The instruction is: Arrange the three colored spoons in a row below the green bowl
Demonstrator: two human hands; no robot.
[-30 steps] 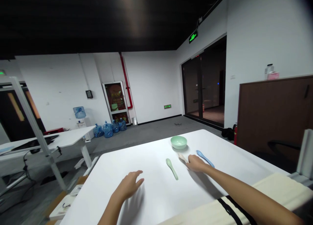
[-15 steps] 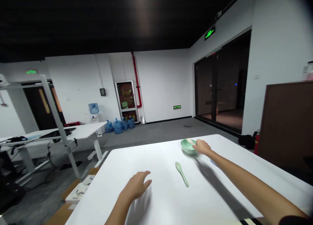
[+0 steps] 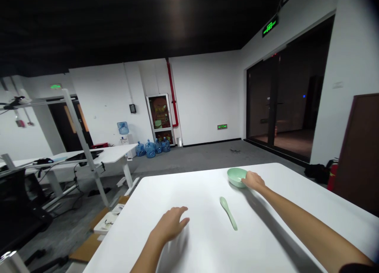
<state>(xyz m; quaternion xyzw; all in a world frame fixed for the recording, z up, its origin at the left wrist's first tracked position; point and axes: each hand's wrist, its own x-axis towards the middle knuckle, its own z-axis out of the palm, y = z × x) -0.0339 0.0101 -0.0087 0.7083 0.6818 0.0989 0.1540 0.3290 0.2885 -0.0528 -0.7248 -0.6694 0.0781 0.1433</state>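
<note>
My left hand lies flat on the white table near its front left, fingers stretched out, holding nothing. My right hand reaches far across the table and rests against the right rim of a pale green bowl. Its fingers curl down at the rim, and what they hold, if anything, is hidden. A pale green spoon lies loose on the table between my two hands, nearer the right arm, handle pointing toward me.
To the left stand another white desk with cables and a dark office chair. Blue water jugs and a cabinet stand at the far wall. A brown partition rises on the right, and a cardboard box sits on the floor.
My right hand lifted a light-coloured spoon from the table and carried it forward to the green bowl. The spoon no longer shows. The left hand stayed put, and the view shifted right.
</note>
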